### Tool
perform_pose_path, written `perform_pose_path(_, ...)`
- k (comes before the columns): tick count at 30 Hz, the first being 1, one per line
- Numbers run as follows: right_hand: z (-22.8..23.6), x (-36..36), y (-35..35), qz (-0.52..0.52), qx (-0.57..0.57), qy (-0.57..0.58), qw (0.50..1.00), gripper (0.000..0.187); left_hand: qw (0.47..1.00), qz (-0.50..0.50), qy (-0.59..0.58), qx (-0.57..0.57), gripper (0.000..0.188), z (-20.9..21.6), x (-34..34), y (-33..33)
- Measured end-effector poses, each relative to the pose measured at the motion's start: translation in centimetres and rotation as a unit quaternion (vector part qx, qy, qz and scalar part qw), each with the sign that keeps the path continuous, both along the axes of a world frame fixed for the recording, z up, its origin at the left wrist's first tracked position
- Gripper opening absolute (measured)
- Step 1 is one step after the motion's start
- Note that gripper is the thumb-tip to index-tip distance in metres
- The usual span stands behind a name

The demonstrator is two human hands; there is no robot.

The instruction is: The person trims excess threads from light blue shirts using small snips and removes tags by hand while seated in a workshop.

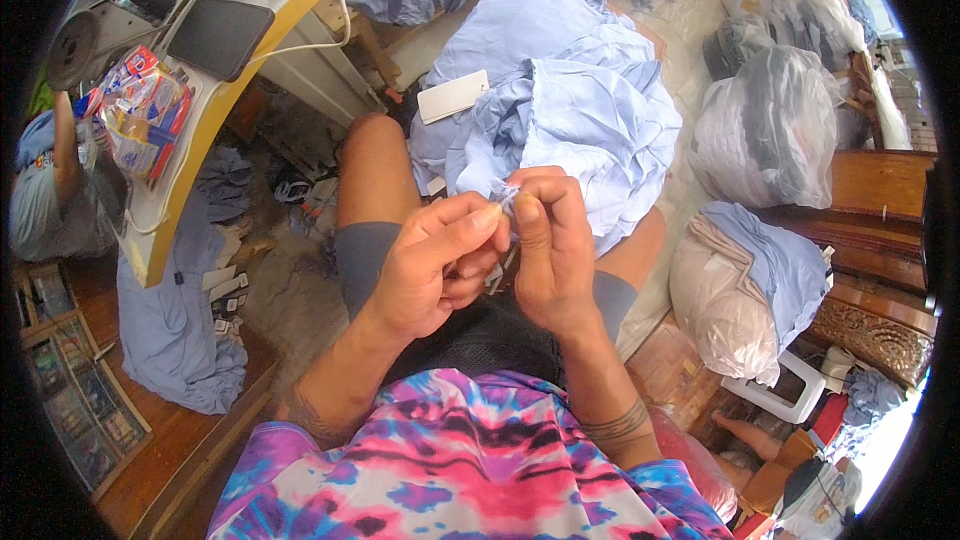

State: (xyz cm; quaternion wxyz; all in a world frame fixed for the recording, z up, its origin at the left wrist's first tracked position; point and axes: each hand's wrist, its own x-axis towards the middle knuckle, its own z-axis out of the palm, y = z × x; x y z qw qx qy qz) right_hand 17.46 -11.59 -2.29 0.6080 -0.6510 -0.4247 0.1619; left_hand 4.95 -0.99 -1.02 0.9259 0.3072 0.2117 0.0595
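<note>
A pile of light blue cloth (610,120) lies in front of me, reaching between my knees. Both hands meet at its near edge, over my lap. Thumb and fingers of my left hand (440,255) pinch a small frayed bit of the cloth. From the other side, my right hand (553,250) grips the same bit, its thumb pressed against the bent index finger. The fingertips nearly touch, so whatever else lies between them is hidden. A blank-looking white tag (452,97) rests on the left part of the pile.
At the left stands a yellow-edged table (195,165) with a dark tablet-like slab (221,37) and a colourful packet (148,115). Stuffed clear plastic bags (770,125) and a wrapped bundle (725,290) sit at the right. More blue cloth (180,330) lies on the left floor.
</note>
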Motion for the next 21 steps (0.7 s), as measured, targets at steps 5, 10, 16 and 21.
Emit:
perform_pose_path(5, 0.9, 0.1, -0.1, 0.001, -0.022, -0.054, 0.998, 0.011, 0.997, 0.003, -0.036, -0.063, 0.043, -0.4, -0.1, -0.1)
perform_pose_path(10, 0.9, 0.5, -0.1, 0.007, -0.009, -0.116, 0.993, 0.006, 0.996, 0.021, -0.046, -0.071, 0.045, 0.0, 0.0, -0.1)
perform_pose_path(16, 0.1, -0.1, -0.9, 0.054, -0.045, -0.049, 0.996, 0.008, 0.99, 0.049, -0.001, 0.131, 0.039, 1.4, -0.2, 1.6)
perform_pose_path(21, 0.9, 0.4, -1.3, 0.029, -0.048, 0.054, 0.997, 0.013, 0.978, 0.059, 0.052, 0.195, 0.028, 2.0, -0.2, 1.5)
